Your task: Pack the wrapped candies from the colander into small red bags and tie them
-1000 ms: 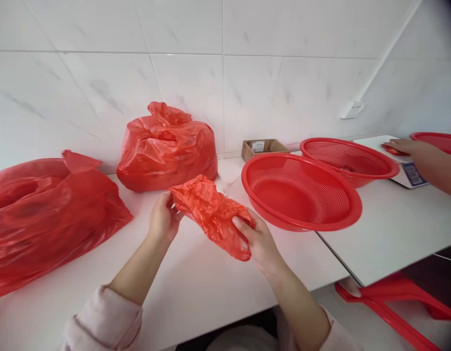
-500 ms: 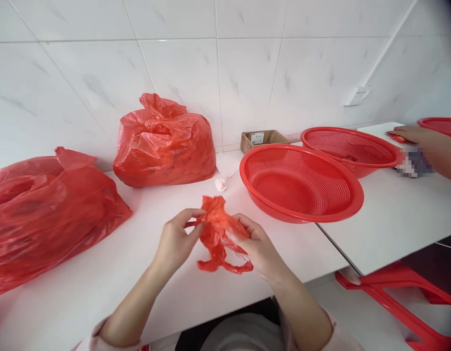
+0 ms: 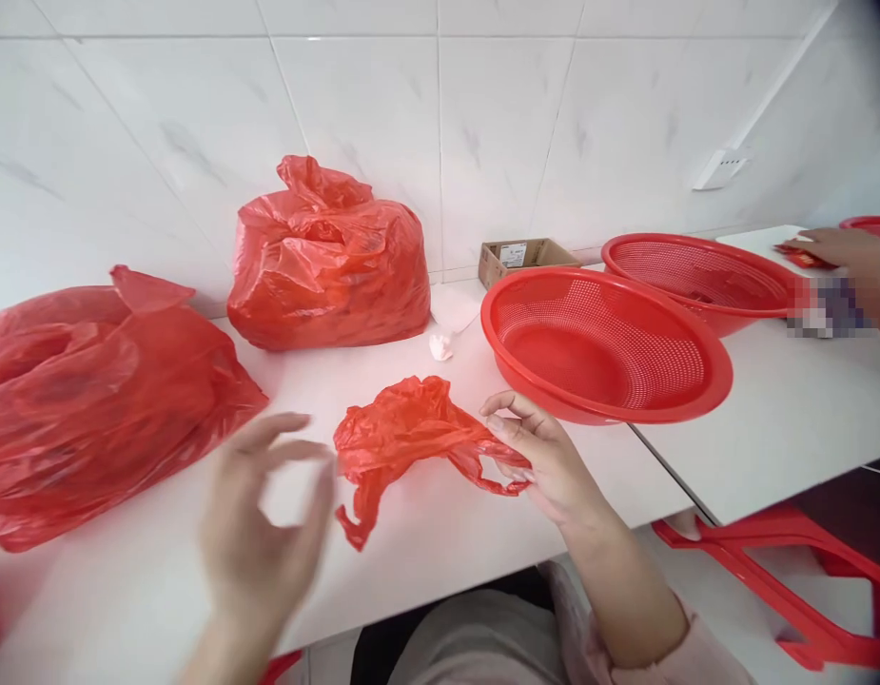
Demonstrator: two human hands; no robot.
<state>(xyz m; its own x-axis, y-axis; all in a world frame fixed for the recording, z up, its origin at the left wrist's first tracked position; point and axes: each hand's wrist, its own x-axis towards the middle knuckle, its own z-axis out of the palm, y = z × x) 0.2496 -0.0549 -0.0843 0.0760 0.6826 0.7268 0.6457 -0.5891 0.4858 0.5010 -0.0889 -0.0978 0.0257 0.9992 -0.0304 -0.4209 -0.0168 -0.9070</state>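
A crumpled red plastic bag (image 3: 403, 428) with handle loops hangs spread out above the white table. My right hand (image 3: 546, 457) grips its right end, with one loop drooping beneath the fingers. Blurred by motion, my left hand (image 3: 261, 514) is just left of the bag, thumb and fingers curved apart with nothing between them. Beyond the bag, a small crumpled white piece (image 3: 440, 347) lies on the table. Nearest to my right hand is a red plastic basket (image 3: 611, 404) with perforated sides.
Two full red bags, one at left (image 3: 111, 409) and one at the wall (image 3: 332, 276), stand on the table (image 3: 297, 599). Behind the near basket are a cardboard box (image 3: 493, 266) and another red basket (image 3: 703, 276). Another person's hand (image 3: 839, 247) holds something red. A red stool (image 3: 774, 580) is below right.
My left hand has come off the bag and moved left toward me. The bag is more spread out and stays in my right hand. The view has shifted slightly.
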